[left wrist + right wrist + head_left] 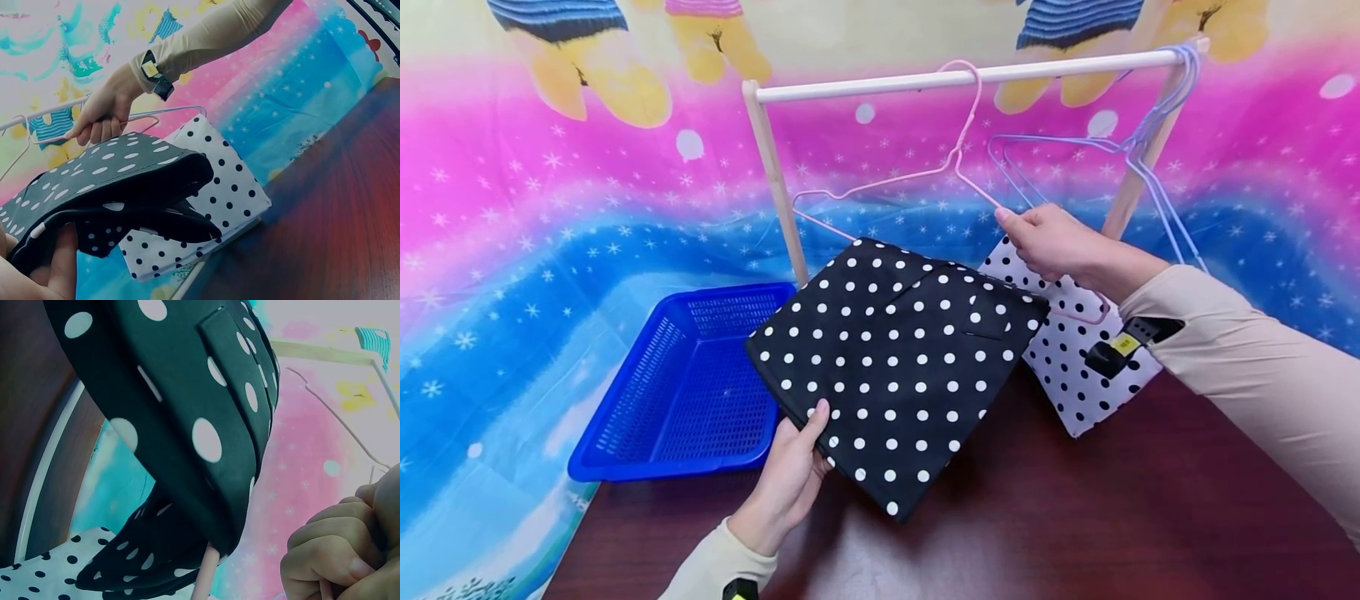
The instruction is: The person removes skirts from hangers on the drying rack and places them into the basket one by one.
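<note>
A folded black garment with white polka dots hangs slantwise over the lower bar of a pink hanger. The hanger's hook is at the white rail. My right hand grips the hanger's right shoulder, with the fingers curled round the wire in the right wrist view. At the garment's lower left edge, my left hand pinches the cloth, thumb on the front. One left finger reaches between the layers in the left wrist view. Behind, to the right, hangs a white cloth with black dots, partly hidden.
A blue plastic basket sits on the dark wooden table at left. The rack's white rail spans between wooden posts. Several blue-purple hangers crowd its right end. A colourful printed backdrop stands behind.
</note>
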The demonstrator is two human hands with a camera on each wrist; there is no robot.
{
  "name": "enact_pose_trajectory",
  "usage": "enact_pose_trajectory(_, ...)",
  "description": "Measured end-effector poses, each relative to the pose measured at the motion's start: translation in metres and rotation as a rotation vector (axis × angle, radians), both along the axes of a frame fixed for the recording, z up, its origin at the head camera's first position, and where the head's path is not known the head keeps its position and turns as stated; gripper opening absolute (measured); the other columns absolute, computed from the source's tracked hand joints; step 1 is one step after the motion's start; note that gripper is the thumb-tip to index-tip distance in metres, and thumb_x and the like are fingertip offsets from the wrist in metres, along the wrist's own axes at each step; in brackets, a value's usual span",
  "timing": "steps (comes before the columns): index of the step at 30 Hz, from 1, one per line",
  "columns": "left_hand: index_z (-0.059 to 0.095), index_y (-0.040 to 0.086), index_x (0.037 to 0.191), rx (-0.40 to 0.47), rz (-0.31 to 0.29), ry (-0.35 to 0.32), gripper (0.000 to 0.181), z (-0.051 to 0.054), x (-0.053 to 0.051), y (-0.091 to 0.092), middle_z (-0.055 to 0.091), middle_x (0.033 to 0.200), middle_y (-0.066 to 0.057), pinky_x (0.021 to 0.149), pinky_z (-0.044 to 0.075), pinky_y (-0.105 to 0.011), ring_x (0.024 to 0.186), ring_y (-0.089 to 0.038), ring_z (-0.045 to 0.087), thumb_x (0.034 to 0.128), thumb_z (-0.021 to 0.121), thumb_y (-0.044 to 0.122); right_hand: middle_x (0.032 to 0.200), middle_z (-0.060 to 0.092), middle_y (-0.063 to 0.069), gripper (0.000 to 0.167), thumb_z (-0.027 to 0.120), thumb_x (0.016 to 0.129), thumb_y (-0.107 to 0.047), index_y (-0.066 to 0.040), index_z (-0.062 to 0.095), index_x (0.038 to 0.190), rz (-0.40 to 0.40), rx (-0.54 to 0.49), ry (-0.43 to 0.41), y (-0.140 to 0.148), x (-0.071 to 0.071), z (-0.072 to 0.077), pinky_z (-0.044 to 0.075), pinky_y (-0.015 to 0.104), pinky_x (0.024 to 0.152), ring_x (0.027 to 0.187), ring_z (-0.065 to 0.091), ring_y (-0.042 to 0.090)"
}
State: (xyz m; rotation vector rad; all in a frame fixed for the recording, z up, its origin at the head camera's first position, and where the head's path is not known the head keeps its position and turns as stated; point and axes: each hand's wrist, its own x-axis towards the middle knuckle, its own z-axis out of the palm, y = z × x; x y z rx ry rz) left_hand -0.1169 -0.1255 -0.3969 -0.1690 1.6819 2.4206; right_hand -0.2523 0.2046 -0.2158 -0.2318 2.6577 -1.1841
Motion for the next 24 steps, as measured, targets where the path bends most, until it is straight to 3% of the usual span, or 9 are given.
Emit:
enact_pose_trajectory(10,0.046,0.006,0.133,-0.005,0.002,0.024,0.039,-0.0025,0.0003,-0.0057,0.073,0.104,0.006,0.075,0.059,-0.023,0.091,-0.005,0.072,0.1071,0.048,0.036,0.052,0.029,-0.008,0.057,0.031,0.105,-0.058,-0.015,0.036,0.067,0.001,-0.037,-0.008,0.0042,0.0010,0.0017,0.025,0.028,0.044,0.046,0.024,0.009)
enact_pose_trajectory(24,0.050,0.008,0.126,0.003,0.007,0.022,0.034,-0.0059,0.0039,-0.0082,0.074,0.101,0.007,0.077,0.060,-0.024,0.091,-0.006,0.073,0.1072,0.048,0.036,0.052,0.028,-0.008,0.057,0.031,0.105,-0.059,-0.016,0.034,0.068,-0.013,-0.058,-0.008,0.0063,0.0018,-0.0028,0.024,0.026,0.044,0.046,0.024,0.009)
